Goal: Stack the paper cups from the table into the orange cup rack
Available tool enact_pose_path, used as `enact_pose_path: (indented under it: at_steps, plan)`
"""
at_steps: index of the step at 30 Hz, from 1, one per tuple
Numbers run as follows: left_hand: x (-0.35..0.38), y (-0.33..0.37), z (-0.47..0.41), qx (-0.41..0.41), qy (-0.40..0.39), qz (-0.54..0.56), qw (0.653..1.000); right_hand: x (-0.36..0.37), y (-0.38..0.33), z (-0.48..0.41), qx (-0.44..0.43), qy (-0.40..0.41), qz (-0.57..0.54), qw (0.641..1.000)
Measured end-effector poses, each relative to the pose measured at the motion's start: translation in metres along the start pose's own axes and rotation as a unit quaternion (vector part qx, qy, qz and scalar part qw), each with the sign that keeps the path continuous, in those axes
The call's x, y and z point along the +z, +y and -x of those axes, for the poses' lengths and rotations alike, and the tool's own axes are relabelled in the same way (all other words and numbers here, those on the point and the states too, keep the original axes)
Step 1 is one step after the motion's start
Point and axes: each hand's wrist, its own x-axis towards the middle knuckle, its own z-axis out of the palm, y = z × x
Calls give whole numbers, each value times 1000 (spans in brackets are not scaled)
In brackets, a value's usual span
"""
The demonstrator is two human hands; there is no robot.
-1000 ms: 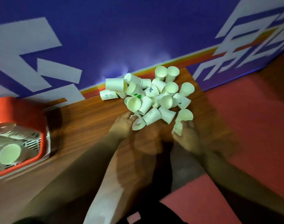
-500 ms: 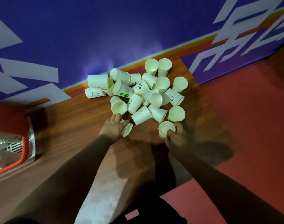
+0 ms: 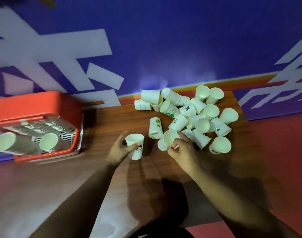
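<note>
Progress partial. Orange cup rack (image 3: 35, 103) at left end of table (image 3: 112, 121) holds nested stacks (image 3: 48, 143) lying on their sides, two open mouths facing me. Pile of paper cups (image 3: 198, 115) lies loose on table by wall, about twenty, most tipped over. Left hand (image 3: 120, 150) grips upright cup (image 3: 135, 145), fingers curled round its wall. Right hand (image 3: 181, 150) pinches rim of tilted cup (image 3: 169, 140) at pile's near edge. Neither cup nested yet. Bulk of pile not racked; I judge task midway at best.
</note>
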Motion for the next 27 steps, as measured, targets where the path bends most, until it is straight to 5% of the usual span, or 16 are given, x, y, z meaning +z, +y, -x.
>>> enact_pose_path:
  at_steps: [15,22,27]
  plan:
    - [-252,-59,49,79,283,26,955,123,-224,-31,-76,-51,-89,992]
    - [-306,-80,22,83,270,-47,958,169,-276,-34,-39,-47,-95,994]
    - [-311,-96,7,62,193,-124,971,190,-297,-35,-34,-41,-106,993]
